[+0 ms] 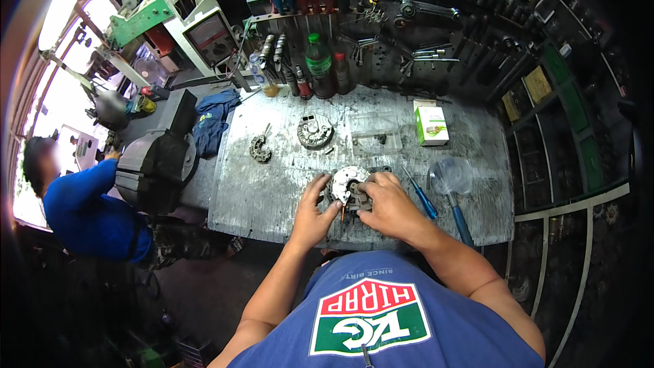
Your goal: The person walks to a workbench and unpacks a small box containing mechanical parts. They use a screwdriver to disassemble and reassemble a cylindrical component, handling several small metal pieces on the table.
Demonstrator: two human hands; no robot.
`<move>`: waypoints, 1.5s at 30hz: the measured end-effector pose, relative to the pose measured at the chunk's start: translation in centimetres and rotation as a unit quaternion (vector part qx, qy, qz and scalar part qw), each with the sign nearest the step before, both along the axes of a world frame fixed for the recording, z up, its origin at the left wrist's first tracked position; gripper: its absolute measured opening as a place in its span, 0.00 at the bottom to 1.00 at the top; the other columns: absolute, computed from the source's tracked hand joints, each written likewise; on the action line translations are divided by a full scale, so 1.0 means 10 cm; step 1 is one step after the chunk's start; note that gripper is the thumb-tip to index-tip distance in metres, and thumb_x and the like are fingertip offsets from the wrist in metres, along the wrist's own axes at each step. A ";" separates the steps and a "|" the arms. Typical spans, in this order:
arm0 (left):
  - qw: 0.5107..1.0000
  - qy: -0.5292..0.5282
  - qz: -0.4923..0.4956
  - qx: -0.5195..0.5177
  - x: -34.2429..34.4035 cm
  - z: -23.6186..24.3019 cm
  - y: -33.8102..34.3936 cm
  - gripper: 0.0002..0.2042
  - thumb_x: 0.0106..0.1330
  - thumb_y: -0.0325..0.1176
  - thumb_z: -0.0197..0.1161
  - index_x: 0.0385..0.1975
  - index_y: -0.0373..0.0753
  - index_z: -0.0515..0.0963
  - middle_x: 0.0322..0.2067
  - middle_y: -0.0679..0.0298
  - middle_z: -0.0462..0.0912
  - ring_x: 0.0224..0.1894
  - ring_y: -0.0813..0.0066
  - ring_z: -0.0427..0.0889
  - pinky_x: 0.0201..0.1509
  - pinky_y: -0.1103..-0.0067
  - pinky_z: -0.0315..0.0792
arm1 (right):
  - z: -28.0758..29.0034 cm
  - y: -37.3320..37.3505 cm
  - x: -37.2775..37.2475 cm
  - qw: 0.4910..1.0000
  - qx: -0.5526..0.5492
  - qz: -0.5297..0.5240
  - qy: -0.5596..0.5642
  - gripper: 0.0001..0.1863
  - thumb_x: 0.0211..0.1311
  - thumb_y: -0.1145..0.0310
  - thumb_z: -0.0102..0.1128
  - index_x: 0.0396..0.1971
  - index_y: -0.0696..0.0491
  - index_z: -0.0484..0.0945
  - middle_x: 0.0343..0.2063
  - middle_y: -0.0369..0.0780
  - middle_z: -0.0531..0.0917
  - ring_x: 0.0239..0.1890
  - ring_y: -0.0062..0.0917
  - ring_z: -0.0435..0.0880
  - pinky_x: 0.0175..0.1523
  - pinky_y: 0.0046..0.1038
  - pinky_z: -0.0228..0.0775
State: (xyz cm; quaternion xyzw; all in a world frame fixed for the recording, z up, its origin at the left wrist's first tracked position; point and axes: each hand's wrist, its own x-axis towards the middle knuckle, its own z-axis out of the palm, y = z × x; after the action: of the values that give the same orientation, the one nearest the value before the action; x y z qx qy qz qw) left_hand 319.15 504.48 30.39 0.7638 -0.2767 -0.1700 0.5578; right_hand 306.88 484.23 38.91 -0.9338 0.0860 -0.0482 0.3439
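Close to the bench's front edge is a round silvery alternator part (347, 176) with a dark hole. My left hand (317, 211) curves round its left side, fingers on top and thumb at the front. From the right, my right hand (388, 206) grips a small dark block (358, 195) lying against that part, thumb low and fingers over the top. A thin orange piece (343, 213) sticks out below, by my left thumb. Whatever is under the block is hidden by my fingers.
Behind lie a round metal cover (315, 131), a curved metal plate (259, 148) and a clear tray (373, 138). Rightward are a small box (430, 124), a blue screwdriver (421, 195) and a blue-handled strainer (451, 178). Bottles (318, 65) line the back. Another person (88, 197) works at left.
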 end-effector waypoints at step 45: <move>0.994 -0.010 -0.106 -0.006 0.17 -0.20 0.04 0.37 0.70 0.35 0.78 0.77 0.39 0.69 0.77 0.42 0.69 0.78 0.41 0.72 0.81 0.58 0.68 | -0.23 0.71 0.09 0.979 -0.164 -0.120 0.009 0.26 0.74 0.79 0.58 0.70 0.67 0.77 0.67 0.61 0.75 0.76 0.64 0.69 0.78 0.52 0.70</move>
State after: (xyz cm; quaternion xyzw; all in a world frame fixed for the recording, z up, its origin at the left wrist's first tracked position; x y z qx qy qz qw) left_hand 320.88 504.85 28.40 0.7286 -0.3629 -0.2186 0.5382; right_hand 307.77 491.30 36.62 -0.9607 0.1917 -0.0944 0.1770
